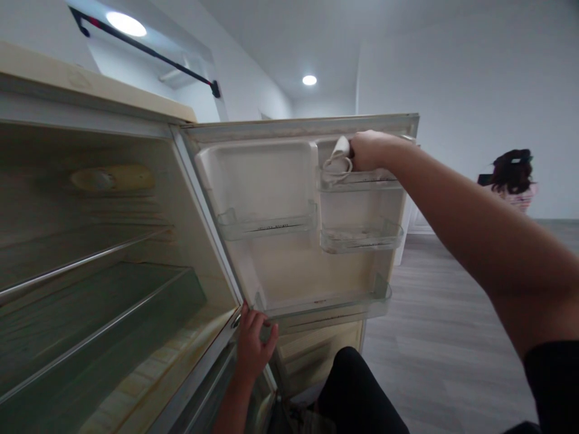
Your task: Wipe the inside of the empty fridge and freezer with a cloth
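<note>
My right hand [370,150] reaches to the top right shelf of the open fridge door [289,265]. Its fingers are closed around a crumpled white cloth [340,158], part of which hangs in a loop over the clear door shelf [362,182]. The fingertips are hidden behind the hand. Low by the hinge side, my left hand [254,342] rests against the bottom corner of the door, thumb spread and fingers loosely bent, with nothing seen in it.
The fridge interior [90,241] is on the left, with a glass shelf [81,253] and a yellowed lamp cover [113,178]. More clear door shelves [271,228] line the door. My black-clad knee [357,386] is below. Another person [514,181] is at the far right.
</note>
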Demonstrator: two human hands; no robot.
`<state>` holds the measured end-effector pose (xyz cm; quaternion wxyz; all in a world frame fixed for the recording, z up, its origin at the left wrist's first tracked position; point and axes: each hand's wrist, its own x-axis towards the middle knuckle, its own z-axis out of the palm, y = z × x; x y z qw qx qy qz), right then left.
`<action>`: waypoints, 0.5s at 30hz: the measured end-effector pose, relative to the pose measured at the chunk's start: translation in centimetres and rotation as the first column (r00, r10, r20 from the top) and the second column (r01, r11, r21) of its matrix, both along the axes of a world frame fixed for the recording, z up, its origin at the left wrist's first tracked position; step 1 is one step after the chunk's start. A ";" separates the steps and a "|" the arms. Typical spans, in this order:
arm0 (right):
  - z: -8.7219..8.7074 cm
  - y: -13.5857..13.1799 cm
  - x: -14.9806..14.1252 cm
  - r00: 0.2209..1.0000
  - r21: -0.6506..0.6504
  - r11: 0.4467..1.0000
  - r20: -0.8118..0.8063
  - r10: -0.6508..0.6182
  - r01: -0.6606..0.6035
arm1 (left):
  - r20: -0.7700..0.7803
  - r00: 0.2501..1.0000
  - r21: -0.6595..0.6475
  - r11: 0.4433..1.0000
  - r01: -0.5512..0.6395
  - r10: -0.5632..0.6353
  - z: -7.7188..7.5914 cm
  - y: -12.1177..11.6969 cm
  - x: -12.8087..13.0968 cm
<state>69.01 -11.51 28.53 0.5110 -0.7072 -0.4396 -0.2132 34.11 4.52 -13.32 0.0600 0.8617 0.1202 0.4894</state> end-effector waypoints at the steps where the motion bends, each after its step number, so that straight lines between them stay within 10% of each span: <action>1: 0.2 0.1 -0.6 1.000 -0.115 0.993 0.006 -0.022 0.022 | -0.002 1.000 0.000 1.000 -0.003 0.003 0.0 0.0 0.0; 4: 1.3 -1.3 -3.2 0.999 -0.333 0.943 0.045 -0.007 0.021 | -0.012 1.000 0.002 1.000 -0.003 0.003 0.1 0.0 -0.1; 8: 1.2 -6.1 -8.8 0.934 -0.127 0.980 0.341 -0.103 0.154 | -0.016 1.000 0.001 1.000 -0.002 0.002 0.6 -0.3 -0.3; 10: -0.6 -8.1 -11.6 0.813 0.100 0.966 0.524 -0.253 0.236 | -0.009 1.000 0.003 1.000 -0.010 0.010 0.8 -0.4 -0.3; 15: -9.2 -8.5 -13.7 0.508 0.049 0.941 0.832 -0.224 0.333 | -0.024 1.000 -0.007 1.000 -0.014 0.014 0.8 -0.5 -0.3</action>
